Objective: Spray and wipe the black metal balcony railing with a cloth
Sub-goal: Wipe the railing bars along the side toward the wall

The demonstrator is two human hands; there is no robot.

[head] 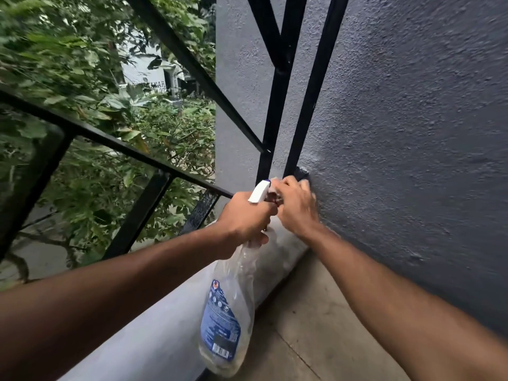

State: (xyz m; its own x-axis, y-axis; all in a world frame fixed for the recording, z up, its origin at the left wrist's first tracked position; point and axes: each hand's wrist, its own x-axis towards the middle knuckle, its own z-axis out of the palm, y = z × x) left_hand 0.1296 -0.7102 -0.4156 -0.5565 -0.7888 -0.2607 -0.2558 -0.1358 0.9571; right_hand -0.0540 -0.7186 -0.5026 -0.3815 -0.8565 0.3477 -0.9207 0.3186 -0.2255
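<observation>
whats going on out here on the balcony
A person is cleaning the black railing. The left hand grips a clear spray bottle by its neck, white nozzle toward the bars. The right hand holds a dark cloth against the foot of the bar beside the grey wall, just above the ledge.

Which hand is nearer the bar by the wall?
Right. The right hand holds the cloth against the foot of that bar; the left hand, gripping the spray bottle, sits just left of it.
</observation>
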